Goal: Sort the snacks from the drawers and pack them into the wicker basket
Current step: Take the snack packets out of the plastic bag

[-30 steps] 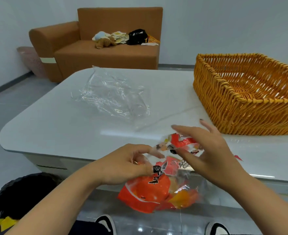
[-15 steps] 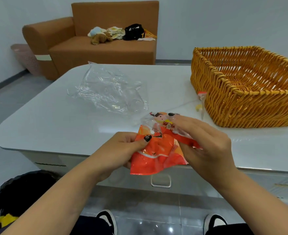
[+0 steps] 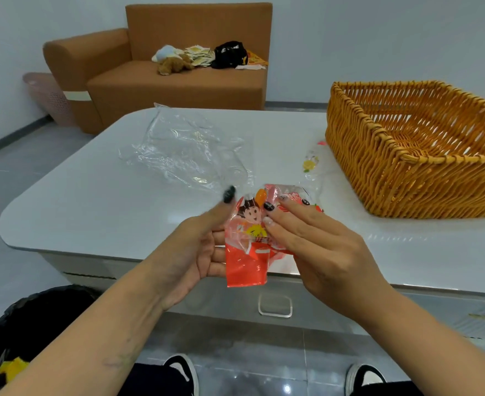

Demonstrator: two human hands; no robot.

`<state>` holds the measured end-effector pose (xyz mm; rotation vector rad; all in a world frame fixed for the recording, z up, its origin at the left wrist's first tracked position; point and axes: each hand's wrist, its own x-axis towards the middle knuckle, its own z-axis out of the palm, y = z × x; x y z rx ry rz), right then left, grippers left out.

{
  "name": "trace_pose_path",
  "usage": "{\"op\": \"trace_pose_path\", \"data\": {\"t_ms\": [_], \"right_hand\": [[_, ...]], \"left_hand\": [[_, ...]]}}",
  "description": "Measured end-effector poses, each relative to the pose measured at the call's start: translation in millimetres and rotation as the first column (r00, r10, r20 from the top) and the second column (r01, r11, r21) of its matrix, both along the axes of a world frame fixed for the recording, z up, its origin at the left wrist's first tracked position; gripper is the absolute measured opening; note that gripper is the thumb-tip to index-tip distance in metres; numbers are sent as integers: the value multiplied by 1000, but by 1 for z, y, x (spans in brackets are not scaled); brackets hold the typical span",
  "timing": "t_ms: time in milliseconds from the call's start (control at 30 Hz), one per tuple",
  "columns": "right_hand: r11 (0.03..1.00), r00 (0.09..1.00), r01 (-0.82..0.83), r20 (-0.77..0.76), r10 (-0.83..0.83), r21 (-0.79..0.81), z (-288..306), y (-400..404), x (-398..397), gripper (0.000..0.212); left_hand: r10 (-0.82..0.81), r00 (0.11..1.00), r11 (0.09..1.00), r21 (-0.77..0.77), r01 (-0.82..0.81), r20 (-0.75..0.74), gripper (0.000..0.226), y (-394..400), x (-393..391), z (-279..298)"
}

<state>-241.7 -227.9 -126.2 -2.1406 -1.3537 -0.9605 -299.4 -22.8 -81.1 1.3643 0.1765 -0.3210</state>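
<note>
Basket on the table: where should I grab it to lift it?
Probably by the thick braided rim of the basket, one hand on each side wall, coming from above. It shows no handles, and its walls flare outward, so fingers can hook under the rim.

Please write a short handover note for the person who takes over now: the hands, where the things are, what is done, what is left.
Left hand and right hand both hold one red snack packet above the table's near edge.
Wicker basket stands on the table at the right; no snacks visible inside.
Small wrapped piece lies beside the basket; clear plastic bag lies mid-table.
Done: nothing packed.
Left: put the packet and the other snacks in the basket.
</note>
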Motion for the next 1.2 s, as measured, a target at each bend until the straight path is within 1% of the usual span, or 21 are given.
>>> {"op": "trace_pose_path", "data": {"t_ms": [67,133,167,233,300,333,367,400,433,467,500,533,567,600,700,800,867,933,1000,1100,1200], "right_hand": [[997,999,14,-36,-17,-72,-4,1,-1,39],[990,992,9,-123,-27,-139,-6,1,-3,47],[992,979,-15,-202,-11,-122,-5,1,-6,52],[997,918,-26,-393,52,71,-2,4,-13,58],[919,810,132,-574,115,371,5,10,-22,59],[828,714,275,-680,165,489,8,13,-24,62],[731,573,432,-786,230,529,9,15,-24,68],[674,379,561,-873,307,480,9,15,-22,79],[664,171,621,-899,404,416,10,16,-20,91],[677,-8,628,-867,499,384,9,15,-18,97],[688,-134,616,-809,572,384,9,15,-16,92],[682,-196,599,-749,633,419,11,15,-15,80],[655,-199,588,-700,685,474,13,15,-14,68],[621,-167,584,-670,723,524,16,15,-13,58],[533,-48,606,-641,766,591,21,13,-9,47],[542,3,592,-674,738,596,22,9,-7,47],[571,49,587,-729,683,574,24,6,-6,48],[588,88,590,-768,634,553,26,1,-3,50],[616,97,581,-796,597,532,27,-5,-1,51],[681,80,522,-825,559,513,26,-11,-1,55],[731,81,456,-842,534,508,28,-14,-3,49]], "left_hand": [[63,998,993,94,-65,28,40,-4,0,-2],[135,990,987,80,-137,29,29,-5,1,-4],[171,985,984,53,-172,26,28,-6,1,-5],[232,972,973,-30,-231,31,29,-5,4,-5],[281,959,951,-146,-272,47,33,-5,6,-4],[295,954,940,-197,-279,58,37,-5,7,-4],[297,953,932,-240,-273,67,40,-7,7,-3],[291,954,926,-272,-261,76,41,-8,7,-4],[280,957,924,-293,-246,80,42,-11,6,-4],[270,960,926,-296,-236,80,42,-15,6,-5],[260,963,931,-282,-230,75,43,-19,5,-6],[256,964,941,-248,-232,72,45,-22,5,-8],[260,963,951,-193,-242,71,46,-25,4,-10],[268,960,959,-118,-259,77,45,-27,4,-12],[283,951,947,121,-297,121,37,-30,5,-16],[243,959,937,220,-270,143,38,-31,5,-17],[159,979,943,274,-188,123,49,-28,4,-15],[33,996,963,263,-53,81,68,-22,4,-13],[-46,997,984,176,35,58,78,-15,4,-10],[-64,996,990,130,55,67,67,-8,4,-7],[-67,993,973,225,43,102,46,-5,5,-8]]}}
